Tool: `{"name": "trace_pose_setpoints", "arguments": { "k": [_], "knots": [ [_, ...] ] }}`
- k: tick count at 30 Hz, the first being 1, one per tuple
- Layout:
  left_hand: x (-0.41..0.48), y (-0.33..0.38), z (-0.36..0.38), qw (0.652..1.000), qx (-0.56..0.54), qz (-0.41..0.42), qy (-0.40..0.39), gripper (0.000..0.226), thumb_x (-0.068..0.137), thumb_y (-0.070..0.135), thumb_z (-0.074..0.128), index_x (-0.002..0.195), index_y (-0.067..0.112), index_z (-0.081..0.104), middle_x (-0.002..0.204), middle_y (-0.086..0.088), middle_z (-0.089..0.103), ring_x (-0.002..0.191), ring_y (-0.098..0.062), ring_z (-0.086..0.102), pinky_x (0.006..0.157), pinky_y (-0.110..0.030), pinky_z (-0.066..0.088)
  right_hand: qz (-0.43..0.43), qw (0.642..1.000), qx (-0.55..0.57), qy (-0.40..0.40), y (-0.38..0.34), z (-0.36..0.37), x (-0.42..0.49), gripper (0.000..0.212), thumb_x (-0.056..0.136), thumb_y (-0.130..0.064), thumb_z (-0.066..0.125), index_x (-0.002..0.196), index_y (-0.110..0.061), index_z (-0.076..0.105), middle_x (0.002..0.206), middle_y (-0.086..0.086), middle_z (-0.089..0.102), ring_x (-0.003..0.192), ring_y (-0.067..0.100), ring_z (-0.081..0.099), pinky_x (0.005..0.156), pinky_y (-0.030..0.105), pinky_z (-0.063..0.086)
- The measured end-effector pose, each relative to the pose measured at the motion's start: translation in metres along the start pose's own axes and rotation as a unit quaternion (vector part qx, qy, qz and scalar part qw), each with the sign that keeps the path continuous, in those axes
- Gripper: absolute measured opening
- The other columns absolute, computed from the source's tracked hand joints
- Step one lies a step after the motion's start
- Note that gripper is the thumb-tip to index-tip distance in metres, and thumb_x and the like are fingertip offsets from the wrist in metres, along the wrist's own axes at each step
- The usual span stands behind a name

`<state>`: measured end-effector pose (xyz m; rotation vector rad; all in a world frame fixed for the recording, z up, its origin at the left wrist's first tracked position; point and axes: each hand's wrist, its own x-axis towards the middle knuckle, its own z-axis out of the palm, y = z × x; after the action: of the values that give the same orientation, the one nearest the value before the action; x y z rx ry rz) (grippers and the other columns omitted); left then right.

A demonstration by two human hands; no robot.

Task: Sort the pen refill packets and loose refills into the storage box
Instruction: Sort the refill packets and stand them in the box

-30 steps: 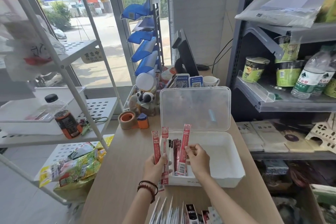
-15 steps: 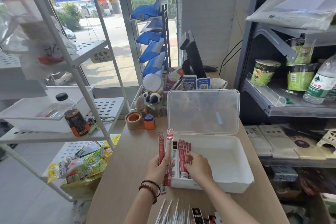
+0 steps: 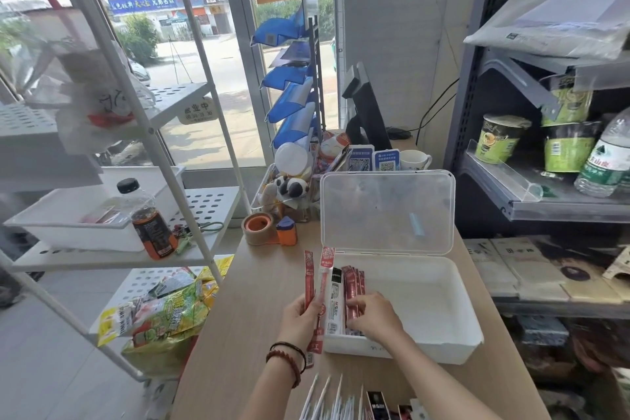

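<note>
Two bare forearms (image 3: 443,382) reach in from the bottom edge. Just behind the left hand (image 3: 300,315), the wrist carries two bracelets: a thin dark cord bracelet (image 3: 290,345) nearer that hand, and behind it a bead bracelet (image 3: 288,366) of round reddish-brown beads. The right hand (image 3: 375,315) and its wrist are bare.

We can't read the print on the red packets (image 3: 354,283) in the box (image 3: 426,349), too small. Our right hand (image 3: 375,317) covers their lower ends, and the loose refills (image 3: 324,397) get chopped by the bottom edge.
</note>
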<state>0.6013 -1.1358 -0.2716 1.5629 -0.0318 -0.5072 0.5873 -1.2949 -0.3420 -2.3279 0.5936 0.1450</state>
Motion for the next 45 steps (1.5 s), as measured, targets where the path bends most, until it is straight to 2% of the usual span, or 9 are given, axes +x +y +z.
{"name": "trace_pose_setpoints", "arguments": {
  "k": [6, 9, 14, 27, 32, 35, 40, 43, 45],
  "knots": [
    [0.004, 0.000, 0.000, 0.999, -0.036, -0.009, 0.017, 0.017, 0.090, 0.016, 0.059, 0.097, 0.003, 0.068, 0.084, -0.009, 0.072, 0.063, -0.013, 0.069, 0.051, -0.021, 0.053, -0.044, 0.993, 0.089, 0.065, -0.002, -0.007, -0.008, 0.017, 0.090, -0.045, 0.060, 0.102, -0.035, 0.067, 0.109, -0.005, 0.061, 0.100, 0.009, 0.057, 0.087, 0.027, 0.048],
    [0.007, -0.002, 0.004, 0.999, -0.035, -0.018, 0.025, 0.014, 0.090, 0.015, 0.060, 0.094, 0.004, 0.068, 0.083, -0.011, 0.072, 0.062, -0.016, 0.068, 0.051, -0.024, 0.054, -0.054, 0.978, 0.184, 0.081, -0.008, -0.016, -0.017, 0.035, 0.091, -0.054, 0.053, 0.100, -0.025, 0.071, 0.105, -0.008, 0.060, 0.100, 0.008, 0.057, 0.085, 0.023, 0.045],
    [0.010, -0.007, 0.010, 1.000, -0.002, -0.014, 0.021, 0.014, 0.085, 0.019, 0.067, 0.095, 0.010, 0.071, 0.088, -0.012, 0.074, 0.083, -0.027, 0.069, 0.082, -0.042, 0.055, -0.083, 0.937, 0.338, 0.027, -0.013, -0.029, -0.030, 0.037, 0.074, -0.056, 0.067, 0.094, -0.025, 0.072, 0.090, -0.009, 0.073, 0.088, 0.006, 0.066, 0.077, 0.018, 0.051],
    [0.022, -0.013, 0.011, 0.982, 0.178, 0.015, 0.051, 0.019, 0.095, 0.026, 0.051, 0.098, 0.025, 0.070, 0.077, 0.008, 0.064, 0.062, -0.011, 0.055, 0.060, -0.025, 0.045, -0.037, 0.906, 0.414, 0.086, -0.009, -0.030, -0.026, 0.027, 0.089, -0.018, 0.063, 0.067, -0.014, 0.046, 0.055, -0.009, 0.056, 0.057, 0.005, 0.057, 0.059, 0.028, 0.040],
    [0.020, -0.008, 0.011, 0.939, 0.332, 0.055, 0.072, 0.025, 0.098, 0.033, 0.043, 0.077, 0.034, 0.057, 0.054, 0.010, 0.045, 0.051, -0.007, 0.042, 0.051, -0.022, 0.033, -0.012, 0.900, 0.424, 0.103, -0.004, -0.029, -0.021, 0.021, 0.088, -0.035, 0.067, 0.084, -0.016, 0.063, 0.084, 0.004, 0.070, 0.078, 0.022, 0.067, 0.074, 0.037, 0.057],
    [0.018, 0.002, 0.015, 0.936, 0.341, 0.041, 0.069, 0.046, 0.099, 0.039, 0.038, 0.058, 0.016, 0.040, 0.054, 0.005, 0.041, 0.055, -0.011, 0.041, 0.052, -0.027, 0.028, -0.005, 0.913, 0.394, 0.102, -0.004, -0.027, -0.019, 0.010, 0.091, -0.028, 0.065, 0.095, -0.020, 0.068, 0.095, 0.005, 0.072, 0.084, 0.019, 0.069, 0.067, 0.024, 0.057],
    [0.031, 0.013, 0.018, 0.943, 0.329, 0.023, 0.047, 0.034, 0.102, 0.016, 0.027, 0.095, 0.000, 0.055, 0.103, -0.021, 0.061, 0.090, -0.027, 0.055, 0.081, -0.035, 0.043, 0.002, 0.949, 0.287, 0.129, -0.005, -0.022, -0.016, 0.023, 0.095, -0.018, 0.058, 0.115, -0.018, 0.069, 0.114, 0.000, 0.068, 0.095, 0.011, 0.060, 0.087, 0.023, 0.048],
    [0.036, 0.013, 0.020, 0.962, 0.268, 0.022, 0.049, 0.035, 0.100, 0.029, 0.035, 0.077, 0.012, 0.055, 0.080, -0.007, 0.058, 0.073, -0.018, 0.050, 0.071, -0.031, 0.040, 0.008, 0.949, 0.285, 0.137, -0.006, -0.023, -0.014, 0.028, 0.098, -0.015, 0.051, 0.121, -0.015, 0.067, 0.118, 0.002, 0.068, 0.089, 0.011, 0.062, 0.084, 0.022, 0.048],
    [0.038, 0.013, 0.020, 0.970, 0.239, 0.019, 0.044, 0.028, 0.096, 0.036, 0.044, 0.096, 0.014, 0.062, 0.086, -0.002, 0.063, 0.077, -0.015, 0.056, 0.075, -0.030, 0.045, 0.008, 0.952, 0.276, 0.131, -0.005, -0.023, -0.013, 0.030, 0.097, -0.009, 0.051, 0.122, -0.015, 0.066, 0.125, 0.002, 0.065, 0.098, 0.015, 0.065, 0.089, 0.024, 0.052]
  ]
}}
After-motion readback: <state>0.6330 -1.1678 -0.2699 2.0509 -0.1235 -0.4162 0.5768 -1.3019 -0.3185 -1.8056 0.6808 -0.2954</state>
